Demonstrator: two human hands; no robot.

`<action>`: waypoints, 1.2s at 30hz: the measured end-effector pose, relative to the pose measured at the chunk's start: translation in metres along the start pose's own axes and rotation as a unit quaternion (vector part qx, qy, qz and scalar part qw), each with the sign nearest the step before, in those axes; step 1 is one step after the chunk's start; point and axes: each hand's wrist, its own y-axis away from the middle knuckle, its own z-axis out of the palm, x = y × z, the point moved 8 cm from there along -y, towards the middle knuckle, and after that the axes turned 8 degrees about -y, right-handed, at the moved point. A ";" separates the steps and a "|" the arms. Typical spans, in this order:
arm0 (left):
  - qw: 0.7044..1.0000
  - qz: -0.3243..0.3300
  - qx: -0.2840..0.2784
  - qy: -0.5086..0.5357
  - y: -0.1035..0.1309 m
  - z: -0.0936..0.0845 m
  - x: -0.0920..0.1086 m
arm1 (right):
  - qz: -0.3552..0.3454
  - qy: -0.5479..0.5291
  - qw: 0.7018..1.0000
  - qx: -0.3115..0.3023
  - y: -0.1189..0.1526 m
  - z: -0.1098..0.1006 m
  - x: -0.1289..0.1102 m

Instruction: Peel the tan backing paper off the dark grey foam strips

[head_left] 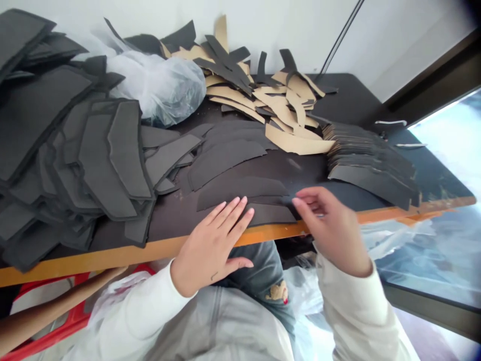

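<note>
My left hand (214, 240) lies flat near the table's front edge, fingers stretched out. Its fingertips press on a curved black foam piece (244, 190) and a second black piece (272, 214) close in front of it. At the right end of these pieces, my right hand (330, 220) is closed with thumb and forefinger nearly together. Whatever those fingertips may pinch is too small to make out. Just behind lie more overlapping curved black pieces (229, 158).
Heaps of black foam pieces (108, 165) cover the left of the table. Behind are a clear plastic bag (161, 87) and tan-backed offcuts (278, 108). A row of stacked pieces (372, 165) stands right. Another person's arm (63, 306) shows lower left, by a red chair (48, 341).
</note>
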 end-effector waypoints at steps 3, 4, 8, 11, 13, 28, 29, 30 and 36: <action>1.000 -0.002 -0.007 -0.010 -0.001 0.001 0.001 | 0.015 -0.025 0.999 -0.025 0.006 0.015 0.011; 1.000 -0.002 -0.010 -0.014 -0.001 0.002 0.001 | 0.016 -0.028 0.999 -0.020 0.007 0.017 0.012; 0.999 0.002 -0.019 -0.027 -0.001 0.004 0.001 | 0.015 -0.029 0.999 -0.025 0.006 0.022 0.010; 0.999 0.000 -0.019 -0.042 -0.001 0.002 0.002 | 0.005 -0.058 0.998 -0.033 0.005 0.022 0.007; 0.999 -0.004 -0.015 -0.049 -0.003 -0.001 0.006 | -0.005 -0.090 0.995 -0.031 0.006 0.022 0.005; 0.996 -0.081 0.015 0.036 -0.022 0.007 0.039 | 0.018 -0.151 0.987 -0.051 0.006 0.031 0.004; 0.995 -0.086 0.015 0.039 -0.022 0.007 0.038 | 0.016 -0.157 0.986 -0.051 0.005 0.030 0.001; 0.995 -0.091 0.015 0.042 -0.022 0.007 0.038 | 0.013 -0.165 0.985 -0.052 0.005 0.029 -0.003; 0.994 -0.100 0.010 0.042 -0.022 0.009 0.036 | -0.033 -0.235 0.967 -0.093 0.001 0.031 -0.041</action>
